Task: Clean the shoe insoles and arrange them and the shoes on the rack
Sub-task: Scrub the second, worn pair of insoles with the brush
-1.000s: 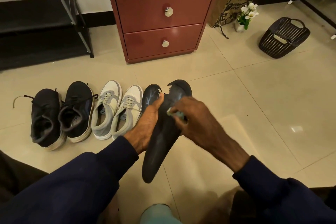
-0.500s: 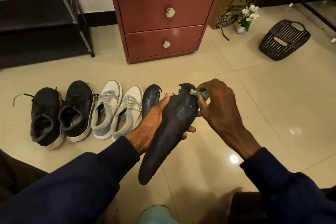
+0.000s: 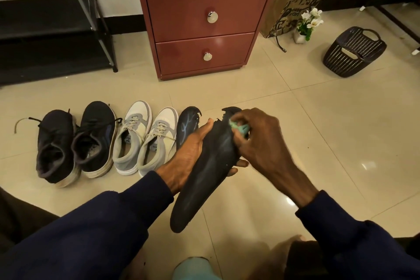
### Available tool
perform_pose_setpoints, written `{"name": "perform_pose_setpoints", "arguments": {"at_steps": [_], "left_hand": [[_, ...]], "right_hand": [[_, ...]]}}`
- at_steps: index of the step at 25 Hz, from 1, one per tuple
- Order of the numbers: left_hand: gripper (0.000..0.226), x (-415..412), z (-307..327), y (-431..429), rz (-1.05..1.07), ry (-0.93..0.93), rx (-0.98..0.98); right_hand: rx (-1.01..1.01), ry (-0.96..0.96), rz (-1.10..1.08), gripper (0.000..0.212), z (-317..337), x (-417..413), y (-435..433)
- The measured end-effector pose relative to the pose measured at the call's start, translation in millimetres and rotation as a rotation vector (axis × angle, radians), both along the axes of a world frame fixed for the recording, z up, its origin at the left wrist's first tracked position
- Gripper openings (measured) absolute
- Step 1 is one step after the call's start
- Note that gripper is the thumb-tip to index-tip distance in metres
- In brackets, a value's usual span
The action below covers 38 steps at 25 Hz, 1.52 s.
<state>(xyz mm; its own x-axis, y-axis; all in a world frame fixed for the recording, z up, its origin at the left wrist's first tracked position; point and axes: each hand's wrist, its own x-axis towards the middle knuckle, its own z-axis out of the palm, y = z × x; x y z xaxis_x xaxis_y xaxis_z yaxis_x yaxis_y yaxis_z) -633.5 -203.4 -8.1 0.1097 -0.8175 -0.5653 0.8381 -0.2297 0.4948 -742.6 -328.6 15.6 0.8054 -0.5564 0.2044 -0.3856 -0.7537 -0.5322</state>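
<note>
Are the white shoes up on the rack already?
No, the white shoes stand on the floor tiles next to the black shoes, apart from the rack by the wall.

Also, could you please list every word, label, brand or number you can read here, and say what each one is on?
Nothing reads clearly enough to quote.
Paper bag: bold black lettering, too creased and blurred to read.
Grey sneakers: small dark prints inside, too small to read.
Black basket: pale tag, no legible text.
</note>
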Motion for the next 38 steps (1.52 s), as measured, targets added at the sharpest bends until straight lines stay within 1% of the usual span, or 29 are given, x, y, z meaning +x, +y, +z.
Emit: {"name": "perform_pose_setpoints", "arguments": {"at_steps": [2,3,5,7,8,11,12,15,16,17,20,21,22,25,26,27,28,30,31,32,34,35,36,37,38], "left_hand": [[0.066,1.3,-2.1,-0.2,0.025,-0.014,0.007],[0.067,1.7,-3.1,-0.5,0.009,-0.018,0.002],[0.071,0.4,-2.5,-0.5,-0.050,-0.004,-0.011],[0.069,-1.9,-0.9,-0.1,-0.061,0.017,0.000],[0.068,-2.5,-0.2,-0.1,-0.069,0.019,-0.008],[0.067,-3.3,1.0,-0.5,-0.084,-0.008,-0.036],[0.066,-3.1,1.8,-0.2,-0.079,-0.012,-0.032],[0.067,-2.9,3.8,-1.5,-0.059,-0.017,-0.013],[0.067,-2.9,4.2,-1.8,-0.046,-0.037,-0.007],[0.065,-2.3,3.4,-1.8,-0.017,-0.062,0.007],[0.057,1.1,-1.9,-2.0,0.094,-0.061,0.020],[0.057,2.1,-3.6,-1.8,0.102,-0.065,0.018],[0.060,2.1,-2.8,-1.8,0.091,-0.074,0.024],[0.070,1.4,0.3,-2.5,0.016,-0.096,0.029],[0.069,0.8,1.7,-2.5,0.010,-0.095,0.032],[0.068,0.3,2.1,-2.5,0.017,-0.091,0.043],[0.066,0.7,2.3,-2.0,0.035,-0.079,0.056],[0.065,2.1,-1.8,-0.9,0.059,-0.069,0.060],[0.067,2.5,-3.1,-0.7,0.059,-0.074,0.056],[0.069,2.3,-2.8,-0.9,0.054,-0.080,0.053],[0.073,1.9,-3.7,-2.6,0.022,-0.078,0.041],[0.074,1.2,-2.5,-3.0,0.018,-0.076,0.040],[0.073,0.3,-1.4,-3.4,0.018,-0.078,0.042],[0.070,0.9,-1.7,-3.7,0.031,-0.081,0.050],[0.066,1.6,-2.2,-3.2,0.058,-0.074,0.058]], "right_hand": [[0.098,0.017,0.118,0.031,1.9,3.4,10.6],[0.094,-0.012,0.093,0.028,1.7,4.9,3.7],[0.024,-0.092,-0.061,0.023,1.7,2.6,-17.9],[-0.022,-0.114,-0.173,0.021,1.8,0.7,-26.1],[-0.019,-0.113,-0.154,0.020,1.7,2.7,-21.5],[0.008,-0.029,0.051,0.018,1.5,7.0,-3.3],[-0.020,-0.011,0.052,0.018,1.9,6.5,-7.4],[-0.086,-0.049,-0.117,0.018,2.8,-1.4,-27.5],[-0.076,-0.042,-0.129,0.018,2.8,-2.9,-23.8],[-0.055,-0.016,-0.096,0.019,0.5,-2.6,-13.5],[0.059,0.092,0.165,0.014,1.2,0.0,23.3],[0.088,0.104,0.204,0.012,3.8,0.7,22.9],[0.072,0.101,0.178,0.011,6.0,1.3,15.6],[-0.100,0.044,-0.059,0.011,7.8,0.6,-11.3],[-0.118,0.023,-0.096,0.012,7.5,-0.5,-11.9],[-0.102,0.011,-0.079,0.013,5.3,-1.4,-6.9],[-0.057,0.016,-0.004,0.014,3.6,-1.8,2.5],[0.059,0.081,0.187,0.015,3.5,-3.2,17.4],[0.083,0.114,0.228,0.015,4.9,-3.4,15.7],[0.054,0.123,0.202,0.015,5.8,-3.2,8.9],[-0.078,0.090,0.030,0.017,7.4,-4.1,-10.2],[-0.115,0.067,-0.046,0.018,7.9,-5.8,-16.0],[-0.112,0.045,-0.076,0.017,7.4,-7.2,-15.4],[-0.088,0.032,-0.048,0.017,5.6,-7.5,-7.8],[-0.046,0.037,0.034,0.015,3.4,-6.7,5.1]]}}
